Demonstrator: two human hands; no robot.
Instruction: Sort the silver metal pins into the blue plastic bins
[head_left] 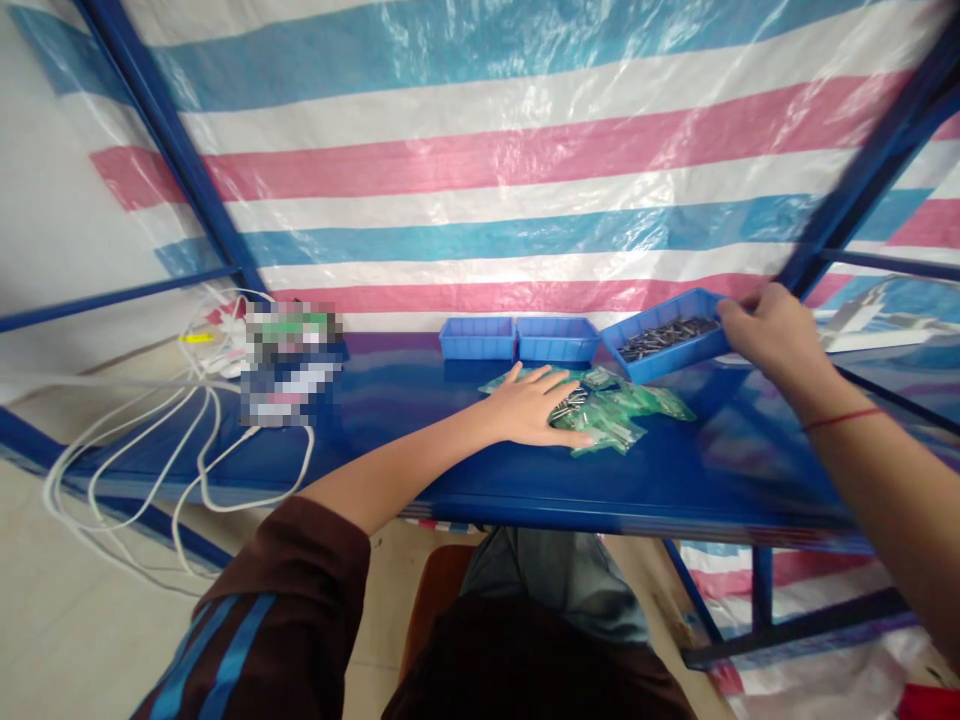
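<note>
My left hand point(534, 405) lies flat, fingers spread, on a heap of small green plastic bags point(628, 410) in the middle of the blue table point(420, 440). My right hand point(772, 328) is closed on the right end of a blue tray point(667, 345) that holds several small dark metal parts point(666, 336). This tray is tilted, its right end lifted above the table.
Two more blue trays point(477, 338) point(558, 340) stand side by side at the back of the table. A blurred-out object point(291, 362) with white cables point(187, 440) sits at the left. A striped tarpaulin point(510, 150) hangs behind, framed by blue metal bars point(176, 140).
</note>
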